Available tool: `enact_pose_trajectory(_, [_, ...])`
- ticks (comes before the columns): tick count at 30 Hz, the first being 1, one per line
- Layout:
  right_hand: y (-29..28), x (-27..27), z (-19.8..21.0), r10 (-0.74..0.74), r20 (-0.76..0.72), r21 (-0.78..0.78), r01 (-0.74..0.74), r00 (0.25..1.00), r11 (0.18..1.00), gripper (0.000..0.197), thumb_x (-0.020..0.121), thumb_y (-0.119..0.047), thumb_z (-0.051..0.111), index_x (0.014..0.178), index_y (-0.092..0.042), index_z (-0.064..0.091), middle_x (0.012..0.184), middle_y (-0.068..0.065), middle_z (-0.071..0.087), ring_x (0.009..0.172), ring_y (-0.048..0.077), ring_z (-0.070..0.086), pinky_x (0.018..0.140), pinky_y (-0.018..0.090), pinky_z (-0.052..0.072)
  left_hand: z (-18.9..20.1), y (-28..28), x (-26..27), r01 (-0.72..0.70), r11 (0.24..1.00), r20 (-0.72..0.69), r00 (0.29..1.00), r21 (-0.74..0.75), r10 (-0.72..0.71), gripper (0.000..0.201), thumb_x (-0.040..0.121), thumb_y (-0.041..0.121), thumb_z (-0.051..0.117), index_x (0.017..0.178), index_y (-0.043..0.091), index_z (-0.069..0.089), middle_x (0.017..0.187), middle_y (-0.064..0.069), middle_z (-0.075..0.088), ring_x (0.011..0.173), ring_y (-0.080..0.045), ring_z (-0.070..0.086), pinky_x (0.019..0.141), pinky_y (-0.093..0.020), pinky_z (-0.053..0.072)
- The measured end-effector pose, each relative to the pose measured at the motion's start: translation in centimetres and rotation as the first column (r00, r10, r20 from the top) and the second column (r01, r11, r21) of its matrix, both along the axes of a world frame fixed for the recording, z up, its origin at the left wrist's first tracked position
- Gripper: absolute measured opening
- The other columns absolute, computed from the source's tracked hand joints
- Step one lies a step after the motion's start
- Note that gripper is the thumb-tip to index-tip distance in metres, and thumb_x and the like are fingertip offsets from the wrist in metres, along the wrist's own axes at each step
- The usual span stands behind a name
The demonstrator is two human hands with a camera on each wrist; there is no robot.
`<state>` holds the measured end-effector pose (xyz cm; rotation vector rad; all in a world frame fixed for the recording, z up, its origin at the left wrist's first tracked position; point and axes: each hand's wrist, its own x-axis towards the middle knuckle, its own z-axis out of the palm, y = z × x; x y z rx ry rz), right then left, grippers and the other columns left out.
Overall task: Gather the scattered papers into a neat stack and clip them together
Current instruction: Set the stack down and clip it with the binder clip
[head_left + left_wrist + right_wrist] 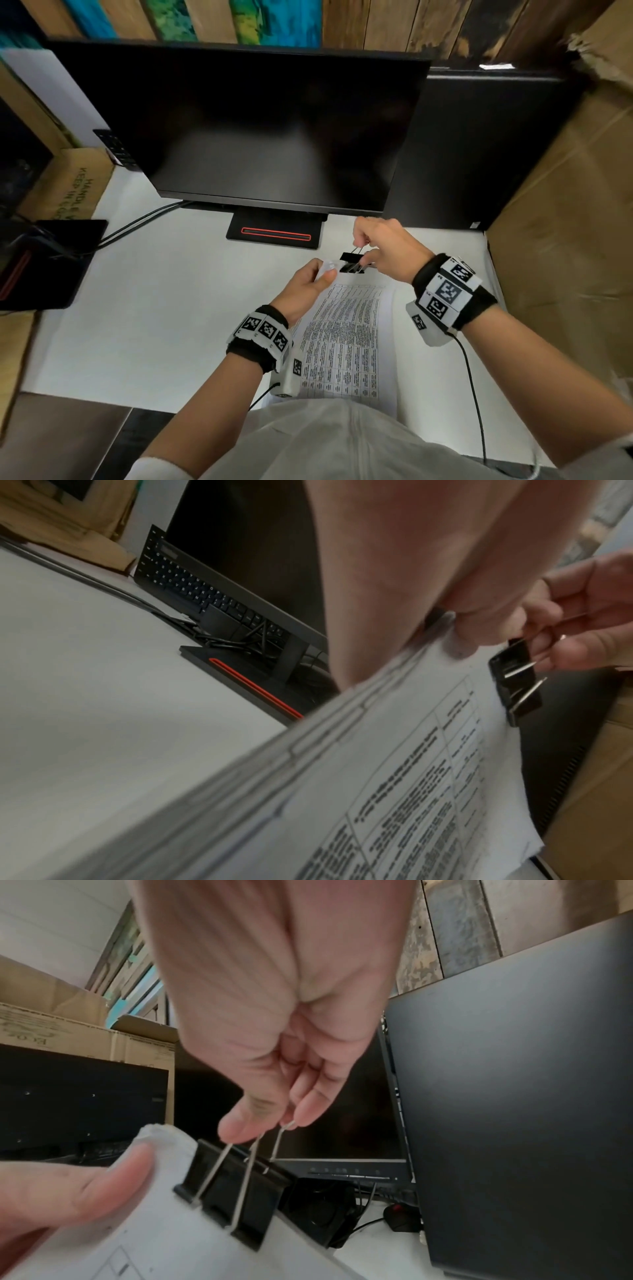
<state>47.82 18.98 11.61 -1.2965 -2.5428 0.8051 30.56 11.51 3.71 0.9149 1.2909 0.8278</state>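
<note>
A stack of printed papers (346, 346) with tables of text is held up off the white desk (164, 308), tilted toward me. My left hand (308, 284) pinches the stack's far left corner, thumb on top (103, 1185). A black binder clip (352, 263) sits over the stack's far edge (232, 1194), just right of that thumb. My right hand (380, 250) pinches the clip's silver wire handles (260, 1139) between thumb and fingers. In the left wrist view the papers (394, 791) fan slightly at the side edge, with the clip (517, 685) at the far end.
A dark monitor (274, 137) on a red-striped stand (275, 234) is right behind the hands. A black computer tower (479, 154) and a large cardboard box (565, 240) close off the right. A keyboard (205, 596) leans behind the monitor; a black device (44, 260) lies left.
</note>
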Motion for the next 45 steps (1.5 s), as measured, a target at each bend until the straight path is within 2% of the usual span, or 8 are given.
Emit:
enact_pose_trajectory(8, [-0.2, -1.0, 0.3, 0.044, 0.018, -0.071, -0.043, 0.999, 0.997, 0.024, 0.077, 0.000, 0.070, 0.086, -0.012, 0.052, 0.097, 0.006, 0.064, 0.089, 0.026, 0.059, 0.076, 0.042, 0.054, -1.0, -0.2, -0.7, -0.062, 0.997, 0.093, 0.994, 0.054, 0.057, 0.054, 0.066, 0.047, 0.075, 0.101, 0.012, 0.054, 0.109, -0.005, 0.064, 0.101, -0.021, 0.060, 0.097, -0.040, 0.045])
enact_pose_trajectory(16, [-0.6, -1.2, 1.1, 0.115, 0.007, -0.098, -0.114, 0.993, 0.989, 0.029, 0.076, -0.001, 0.073, 0.088, -0.012, 0.049, 0.101, 0.001, 0.065, 0.092, 0.018, 0.058, 0.075, 0.030, 0.051, -1.4, -0.4, -1.5, -0.031, 0.996, 0.147, 0.989, 0.078, 0.019, 0.052, 0.083, 0.020, 0.069, 0.098, -0.026, 0.052, 0.108, 0.006, 0.055, 0.098, -0.014, 0.056, 0.094, -0.025, 0.047])
enact_pose_trajectory(19, [-0.7, -1.0, 0.9, 0.156, 0.025, -0.122, -0.152, 0.987, 0.981, 0.035, 0.077, -0.002, 0.072, 0.092, -0.019, 0.046, 0.106, -0.002, 0.063, 0.097, 0.016, 0.057, 0.080, 0.033, 0.052, -1.4, -0.5, -1.5, -0.001, 0.997, 0.140, 0.990, 0.083, -0.011, 0.064, 0.075, 0.033, 0.073, 0.096, -0.024, 0.052, 0.117, 0.008, 0.058, 0.104, -0.014, 0.059, 0.102, -0.033, 0.045])
enact_pose_trajectory(23, [-0.6, -0.7, 0.0, 0.147, -0.045, -0.148, -0.152, 0.988, 0.977, 0.045, 0.084, -0.005, 0.067, 0.092, -0.041, 0.041, 0.122, -0.004, 0.060, 0.114, 0.018, 0.057, 0.096, 0.039, 0.050, -1.1, -0.4, -1.4, -0.044, 0.997, 0.163, 0.986, 0.058, 0.035, 0.055, 0.065, 0.051, 0.080, 0.078, 0.006, 0.051, 0.087, -0.012, 0.048, 0.082, -0.027, 0.045, 0.074, -0.036, 0.043])
enact_pose_trajectory(26, [-0.8, -0.9, -1.6, 0.023, -0.169, -0.142, -0.047, 0.985, 0.989, 0.029, 0.086, -0.010, 0.065, 0.098, -0.032, 0.052, 0.129, -0.005, 0.059, 0.115, 0.016, 0.059, 0.098, 0.032, 0.049, -0.9, 0.1, -1.5, -0.175, 0.977, 0.051, 0.984, 0.123, 0.169, 0.032, 0.071, 0.035, 0.077, 0.068, 0.021, 0.049, 0.074, -0.011, 0.046, 0.074, -0.026, 0.042, 0.069, -0.034, 0.038])
enact_pose_trajectory(34, [-4.6, -3.0, -5.2, -0.204, -0.429, 0.040, 0.244, 0.880, 0.969, 0.012, 0.083, -0.016, 0.071, 0.094, -0.014, 0.076, 0.098, 0.000, 0.076, 0.085, -0.004, 0.068, 0.084, 0.015, 0.053, 0.1, 1.6, -1.3, -0.311, 0.897, -0.295, 0.866, 0.313, 0.403, 0.011, 0.083, 0.015, 0.070, 0.090, 0.006, 0.073, 0.090, -0.010, 0.074, 0.090, -0.025, 0.068, 0.087, -0.037, 0.054])
enact_pose_trajectory(41, [-8.4, -2.3, -10.0, 0.163, 0.089, 0.234, -0.180, 0.983, 0.955, 0.089, 0.073, 0.022, 0.051, 0.149, -0.019, 0.028, 0.156, -0.002, 0.024, 0.145, 0.018, 0.020, 0.120, 0.037, 0.012, -1.0, 1.1, -2.3, -0.437, 0.871, -0.315, 0.813, 0.226, 0.490, 0.026, 0.082, 0.029, 0.069, 0.070, 0.006, 0.065, 0.068, -0.005, 0.062, 0.063, -0.016, 0.053, 0.068, -0.028, 0.048])
enact_pose_trajectory(45, [-8.1, -1.7, -10.3, 0.278, 0.160, 0.125, -0.299, 0.947, 0.946, 0.082, 0.087, 0.008, 0.049, 0.152, -0.022, 0.011, 0.160, -0.005, 0.004, 0.148, 0.017, 0.009, 0.120, 0.037, 0.001, 0.0, 1.1, -2.5, -0.411, 0.887, -0.300, 0.837, 0.210, 0.458, 0.015, 0.080, 0.025, 0.074, 0.076, 0.011, 0.071, 0.077, -0.007, 0.072, 0.069, -0.012, 0.060, 0.073, -0.030, 0.053])
